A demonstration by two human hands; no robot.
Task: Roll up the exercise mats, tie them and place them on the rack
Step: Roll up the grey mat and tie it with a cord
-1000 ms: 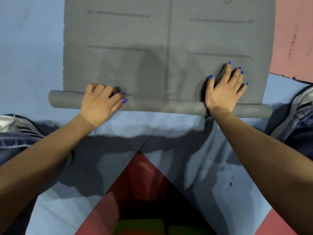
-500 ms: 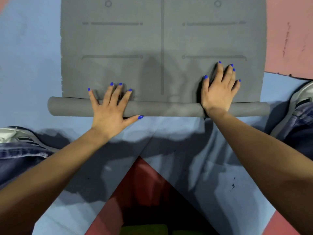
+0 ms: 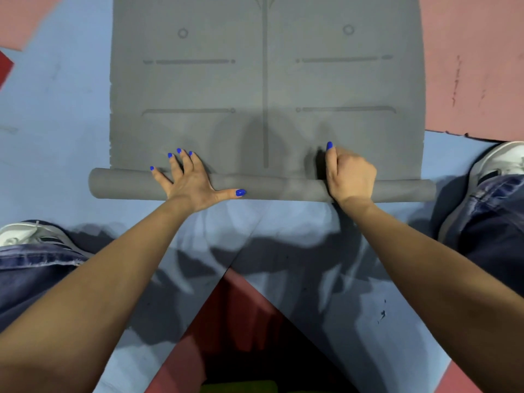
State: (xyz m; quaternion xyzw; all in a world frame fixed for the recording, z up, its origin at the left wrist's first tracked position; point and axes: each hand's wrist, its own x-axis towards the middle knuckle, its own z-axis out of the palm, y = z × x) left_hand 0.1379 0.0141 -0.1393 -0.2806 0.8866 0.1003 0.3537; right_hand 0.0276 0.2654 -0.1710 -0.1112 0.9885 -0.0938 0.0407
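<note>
Flat-fingered, the left hand (image 3: 190,185) presses the grey mat's roll (image 3: 263,188); the right hand (image 3: 350,177) curls over it.

Blue floor padding (image 3: 56,131) lies under me, with pink panels (image 3: 476,66) at the far right and far left corners. My white sneakers sit wide apart, one at the left (image 3: 31,236), one at the right (image 3: 499,163), under the frayed cuffs of my dark jeans (image 3: 34,268). A red wedge (image 3: 241,313) shows between blue sections close to me.
</note>
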